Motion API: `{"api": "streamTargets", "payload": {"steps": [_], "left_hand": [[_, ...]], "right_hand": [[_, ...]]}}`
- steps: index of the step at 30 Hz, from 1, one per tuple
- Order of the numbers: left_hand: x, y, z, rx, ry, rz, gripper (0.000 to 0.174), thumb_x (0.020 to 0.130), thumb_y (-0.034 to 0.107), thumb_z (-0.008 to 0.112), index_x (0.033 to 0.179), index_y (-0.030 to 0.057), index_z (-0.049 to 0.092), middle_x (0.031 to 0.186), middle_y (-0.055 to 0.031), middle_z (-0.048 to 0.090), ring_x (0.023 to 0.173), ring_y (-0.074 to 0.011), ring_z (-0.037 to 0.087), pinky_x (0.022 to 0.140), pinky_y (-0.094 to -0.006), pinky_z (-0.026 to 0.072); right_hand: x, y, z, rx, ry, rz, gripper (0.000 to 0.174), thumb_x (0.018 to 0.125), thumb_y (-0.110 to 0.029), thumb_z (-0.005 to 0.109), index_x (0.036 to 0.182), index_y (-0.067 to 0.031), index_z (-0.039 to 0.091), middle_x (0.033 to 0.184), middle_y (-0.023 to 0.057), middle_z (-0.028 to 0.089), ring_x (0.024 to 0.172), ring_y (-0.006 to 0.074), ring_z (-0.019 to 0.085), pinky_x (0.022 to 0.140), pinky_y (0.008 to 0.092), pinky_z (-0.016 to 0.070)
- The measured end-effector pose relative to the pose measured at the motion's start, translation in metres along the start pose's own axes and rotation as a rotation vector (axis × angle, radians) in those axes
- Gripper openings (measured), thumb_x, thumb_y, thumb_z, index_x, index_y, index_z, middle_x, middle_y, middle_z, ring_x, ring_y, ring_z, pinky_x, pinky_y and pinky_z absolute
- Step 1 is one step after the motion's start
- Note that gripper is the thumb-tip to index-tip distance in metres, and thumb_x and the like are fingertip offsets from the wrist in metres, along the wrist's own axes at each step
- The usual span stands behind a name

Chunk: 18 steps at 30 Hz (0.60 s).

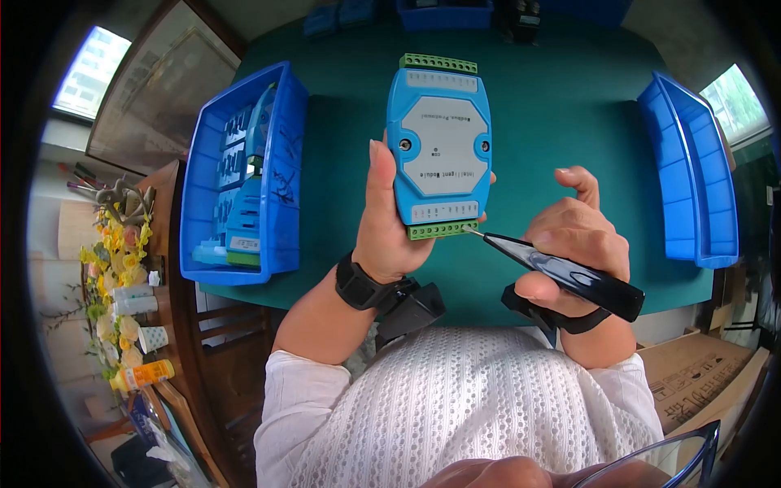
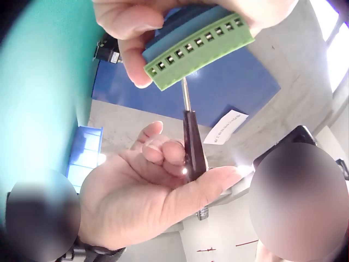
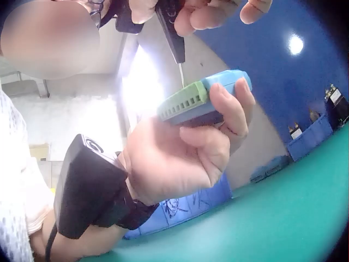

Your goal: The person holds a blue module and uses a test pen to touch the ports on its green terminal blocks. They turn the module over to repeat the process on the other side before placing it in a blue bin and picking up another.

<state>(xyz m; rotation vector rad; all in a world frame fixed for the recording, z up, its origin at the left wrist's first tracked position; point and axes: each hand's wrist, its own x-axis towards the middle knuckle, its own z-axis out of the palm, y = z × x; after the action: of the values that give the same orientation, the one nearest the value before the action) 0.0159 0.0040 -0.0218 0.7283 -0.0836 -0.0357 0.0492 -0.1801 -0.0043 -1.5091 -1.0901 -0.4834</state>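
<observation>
Hands (image 1: 384, 232) (image 1: 579, 228), two, gripping one screwdriver (image 1: 573, 275), one blue module (image 1: 443, 146)

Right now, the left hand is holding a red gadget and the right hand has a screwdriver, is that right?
Not red: the head view shows a blue gadget. The left hand does hold it, and the right hand has a screwdriver.

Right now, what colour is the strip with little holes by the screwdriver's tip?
Green: the strip shows best in the left wrist view.
</observation>
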Motion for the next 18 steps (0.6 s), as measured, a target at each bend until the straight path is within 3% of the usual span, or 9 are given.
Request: {"api": "streamTargets", "payload": {"steps": [4, 7, 18], "left_hand": [[0.001, 0.000, -0.002, 0.019, -0.031, -0.028, 0.070, 0.087, 0.064, 0.032, 0.132, 0.0095, 0.032, 0.114, -0.0129, 0.053, 0.096, -0.0236, 0.060, 0.070, -0.0345, 0.0563], [0.001, 0.000, -0.001, 0.015, 0.019, -0.089, 0.080, 0.085, 0.069, 0.028, 0.130, 0.0032, 0.038, 0.108, -0.0195, 0.057, 0.090, -0.0290, 0.062, 0.065, -0.0373, 0.0567], [0.000, 0.000, -0.001, -0.022, -0.016, -0.242, 0.078, 0.086, 0.067, 0.027, 0.133, 0.0057, 0.035, 0.116, -0.0166, 0.054, 0.097, -0.0297, 0.060, 0.064, -0.0377, 0.0569]], "right_hand": [[0.002, -0.001, -0.002, -0.011, -0.025, 0.024, 0.037, 0.063, -0.037, 0.080, 0.071, -0.0104, 0.056, 0.061, -0.0006, 0.059, 0.057, 0.0136, 0.058, 0.089, 0.0430, 0.0390], [0.005, -0.004, -0.005, -0.018, -0.062, 0.051, 0.036, 0.064, -0.038, 0.080, 0.070, -0.0113, 0.057, 0.061, -0.0016, 0.059, 0.056, 0.0127, 0.058, 0.089, 0.0433, 0.0386], [0.012, -0.016, -0.016, -0.063, -0.226, 0.088, 0.026, 0.067, -0.032, 0.078, 0.070, -0.0146, 0.059, 0.059, -0.0030, 0.058, 0.055, 0.0114, 0.057, 0.097, 0.0472, 0.0311]]}}
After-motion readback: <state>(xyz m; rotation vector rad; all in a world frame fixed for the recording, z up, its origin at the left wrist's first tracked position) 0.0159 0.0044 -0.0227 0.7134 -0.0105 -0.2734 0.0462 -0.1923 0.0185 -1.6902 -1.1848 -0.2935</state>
